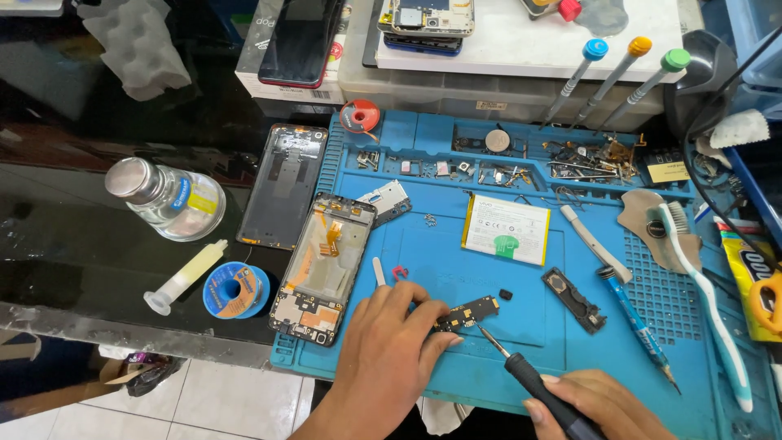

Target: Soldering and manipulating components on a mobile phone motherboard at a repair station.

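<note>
The left hand (389, 342) lies curled on the blue mat (521, 350), its fingertips pinching and pressing down one end of a small black circuit board (468, 312). The board lies flat on the mat near its front edge, just right of the opened phone (323, 267). The right hand (603, 405) is closed around the dark handle of a soldering iron (529, 379), whose thin tip points up-left and ends just below the board's right half; whether it touches cannot be told. A battery (506, 230) lies further back on the mat, a screwdriver (637, 327) to the right.
</note>
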